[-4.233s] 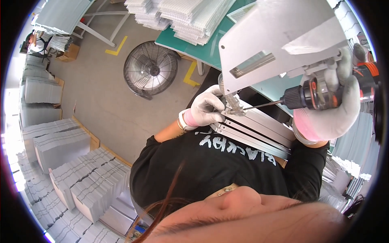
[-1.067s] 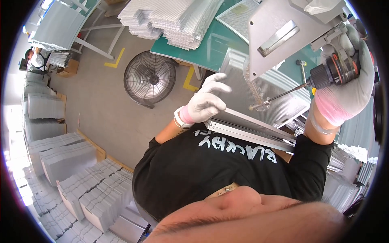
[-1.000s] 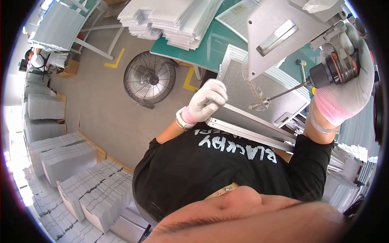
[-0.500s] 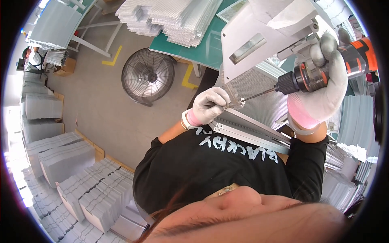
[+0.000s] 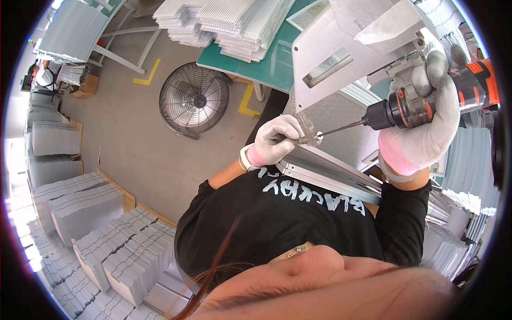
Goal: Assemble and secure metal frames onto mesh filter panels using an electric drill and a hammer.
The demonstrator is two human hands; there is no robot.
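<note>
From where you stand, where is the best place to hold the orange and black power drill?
Probably the handle under the body of the power drill, taken from the right, as the right hand does now. The bit points left at the mesh panel.

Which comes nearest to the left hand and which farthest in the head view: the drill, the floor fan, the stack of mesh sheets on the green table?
From the left hand:
1. Drill, to its right, gripped in the right hand, bit tip at the left fingers.
2. Floor fan, on the floor to its upper left.
3. Stack of mesh sheets, on the green table at the top.
</note>
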